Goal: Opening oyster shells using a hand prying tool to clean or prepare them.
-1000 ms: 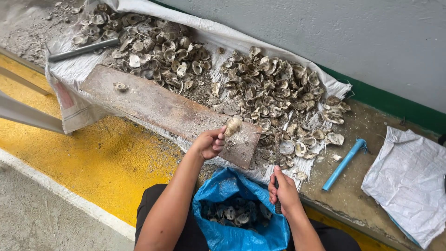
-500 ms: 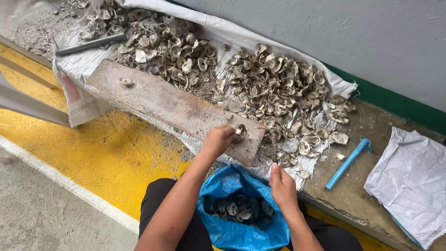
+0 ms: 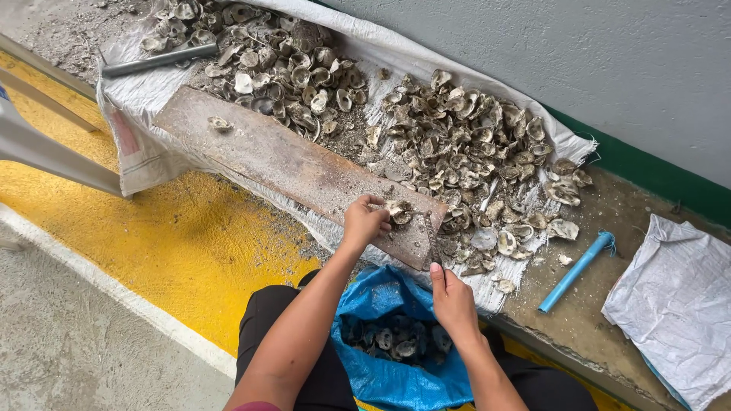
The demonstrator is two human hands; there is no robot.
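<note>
The left hand (image 3: 364, 222) presses an oyster shell (image 3: 397, 209) down on the near end of a long, dirty wooden board (image 3: 289, 164). The fingers curl over the shell's left side, so the shell sticks out to the right of the grip, flat against the wood.

The right hand (image 3: 452, 298) is closed around the handle of a thin metal tool (image 3: 432, 237). The blade runs up from the fist, and its tip sits just beside the shell, on the shell's right edge. Whether the tip actually touches the shell is too small to tell.

The board lies slantwise across a white sack cloth (image 3: 137, 106) spread on the ground. One small shell (image 3: 220, 123) lies alone near the board's far end. Behind the board, a big heap of empty shells (image 3: 457, 144) covers the cloth up to the grey wall (image 3: 609, 53).

Below the hands, between the person's knees, a blue bag (image 3: 388, 373) stands open with dark oysters (image 3: 392, 339) inside. A grey metal bar (image 3: 160, 61) lies at the upper left of the heap. A blue pipe (image 3: 575, 270) lies on the concrete to the right, and a folded white sack (image 3: 674, 304) lies further right, well apart from the hands. The floor at the left is painted yellow (image 3: 175, 243).
</note>
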